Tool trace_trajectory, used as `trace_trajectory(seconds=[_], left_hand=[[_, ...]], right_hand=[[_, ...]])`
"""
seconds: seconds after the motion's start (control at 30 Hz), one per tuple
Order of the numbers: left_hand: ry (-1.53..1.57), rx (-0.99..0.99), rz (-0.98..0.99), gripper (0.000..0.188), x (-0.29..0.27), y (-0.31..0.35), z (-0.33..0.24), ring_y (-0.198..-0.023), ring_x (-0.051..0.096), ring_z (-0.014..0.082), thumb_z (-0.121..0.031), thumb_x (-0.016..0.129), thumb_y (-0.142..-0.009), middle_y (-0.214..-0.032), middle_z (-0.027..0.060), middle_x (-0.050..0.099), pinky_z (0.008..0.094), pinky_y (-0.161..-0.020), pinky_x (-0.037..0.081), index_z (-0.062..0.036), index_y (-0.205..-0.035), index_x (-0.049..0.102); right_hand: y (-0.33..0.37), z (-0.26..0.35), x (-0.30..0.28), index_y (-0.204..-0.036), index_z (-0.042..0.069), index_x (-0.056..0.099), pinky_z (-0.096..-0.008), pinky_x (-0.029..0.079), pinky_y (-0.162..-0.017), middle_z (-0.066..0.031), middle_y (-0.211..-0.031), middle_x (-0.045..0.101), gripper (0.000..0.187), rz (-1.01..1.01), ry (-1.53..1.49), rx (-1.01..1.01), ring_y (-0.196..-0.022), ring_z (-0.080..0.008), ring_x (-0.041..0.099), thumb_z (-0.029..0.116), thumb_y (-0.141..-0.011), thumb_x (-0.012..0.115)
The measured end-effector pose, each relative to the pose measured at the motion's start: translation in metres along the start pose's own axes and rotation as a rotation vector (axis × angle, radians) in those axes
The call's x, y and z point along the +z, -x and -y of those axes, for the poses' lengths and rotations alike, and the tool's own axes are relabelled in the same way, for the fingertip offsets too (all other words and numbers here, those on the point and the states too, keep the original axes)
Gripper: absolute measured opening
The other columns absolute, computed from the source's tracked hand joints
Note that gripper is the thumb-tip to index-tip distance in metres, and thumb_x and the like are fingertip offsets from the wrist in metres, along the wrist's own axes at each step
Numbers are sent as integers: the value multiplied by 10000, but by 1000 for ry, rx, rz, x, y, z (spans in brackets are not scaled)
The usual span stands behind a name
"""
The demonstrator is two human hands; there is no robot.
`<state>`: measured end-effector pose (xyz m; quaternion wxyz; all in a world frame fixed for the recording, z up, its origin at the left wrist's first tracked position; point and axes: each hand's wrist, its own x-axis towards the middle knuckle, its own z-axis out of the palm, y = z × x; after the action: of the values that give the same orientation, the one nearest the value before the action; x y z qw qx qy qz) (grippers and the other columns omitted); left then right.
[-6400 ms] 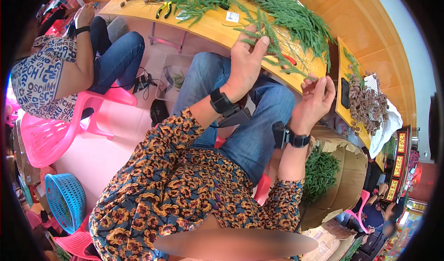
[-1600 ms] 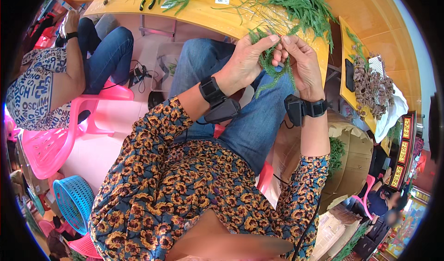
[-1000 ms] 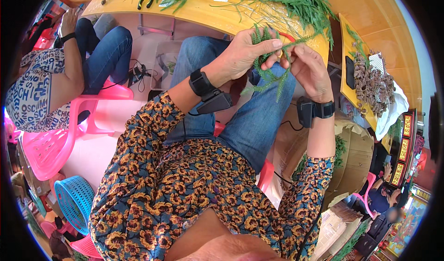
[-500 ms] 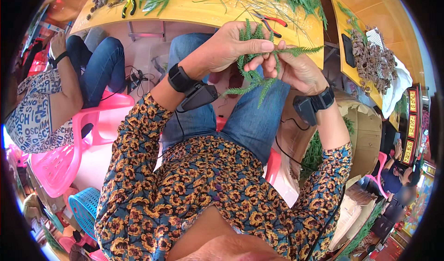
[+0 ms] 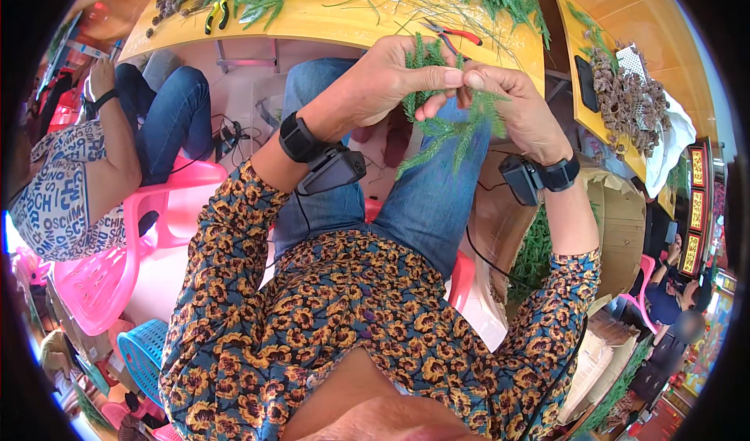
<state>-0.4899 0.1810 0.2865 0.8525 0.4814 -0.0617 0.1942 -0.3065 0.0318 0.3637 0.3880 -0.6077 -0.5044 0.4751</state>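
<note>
I see the person's left hand [image 5: 387,78] in the upper middle of the frame, thumb and fingers pinching a green sprig [image 5: 462,131] that hangs over the knees. The right hand [image 5: 522,113] is close beside it, fingertips pressed together; I can't tell what's between them. Above, red-handled pliers [image 5: 461,34] lie on the yellow tabletop [image 5: 312,28].

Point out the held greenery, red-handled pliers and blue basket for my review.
Held greenery [image 5: 444,130], head view: on its hanging fronds.
Red-handled pliers [image 5: 462,35], head view: on a red handle.
Blue basket [image 5: 144,357], head view: on its side wall.
</note>
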Motion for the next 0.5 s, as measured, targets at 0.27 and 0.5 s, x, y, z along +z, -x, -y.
trace_trajectory(seconds=[0.27,0.5], left_hand=[[43,-21,5,234,5,-2,-6,-634,635,112,-220,765,-1067,-802,71,696,249,-555,501,7,-1074,710],[-36,-64,3,234,4,-1,-12,-632,642,126,-222,774,-1060,-758,71,696,265,-566,508,4,-1050,711]], right_hand=[[9,-5,5,-1127,49,730,-364,537,-932,-18,-989,687,250,211,-521,-14,-955,-160,657,285,-1142,646],[10,-2,-6,-1139,38,716,-378,531,-950,-35,-1020,692,269,155,-336,72,-986,-177,654,303,-1127,671]])
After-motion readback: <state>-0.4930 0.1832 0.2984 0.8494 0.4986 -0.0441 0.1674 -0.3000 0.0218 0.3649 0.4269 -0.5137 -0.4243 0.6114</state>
